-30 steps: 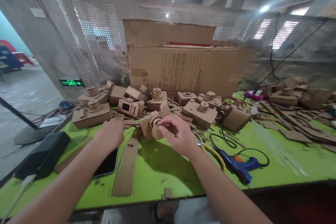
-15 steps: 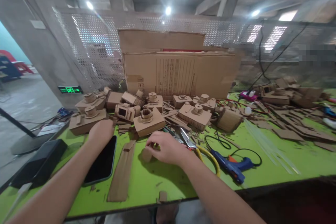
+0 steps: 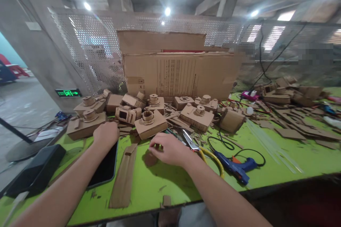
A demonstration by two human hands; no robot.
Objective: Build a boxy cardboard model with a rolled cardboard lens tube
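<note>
My right hand [image 3: 168,149] is over the green tabletop with its fingers curled, the thumb and fingertips at a small round cardboard piece [image 3: 150,159]. My left hand [image 3: 106,135] reaches past the top of a black phone [image 3: 103,170], close to a cardboard model camera [image 3: 86,124]. Its fingers are turned away from view, so I cannot see what they touch. Between both hands lies a long cardboard strip [image 3: 124,181] with a small piece on its far end. Another model camera [image 3: 151,124] with a ring-shaped lens sits just beyond my right hand.
Scissors [image 3: 213,159] with yellow handles and a blue glue gun [image 3: 237,166] lie right of my right hand. Clear glue sticks [image 3: 271,145] and cardboard scraps [image 3: 301,127] lie farther right. A large carton [image 3: 181,74] stands behind; a black box [image 3: 37,170] is at left.
My left hand has shifted slightly right, farther over the phone's top. The round cardboard piece at my right hand has tipped and shows more of its face. The view has turned a little.
</note>
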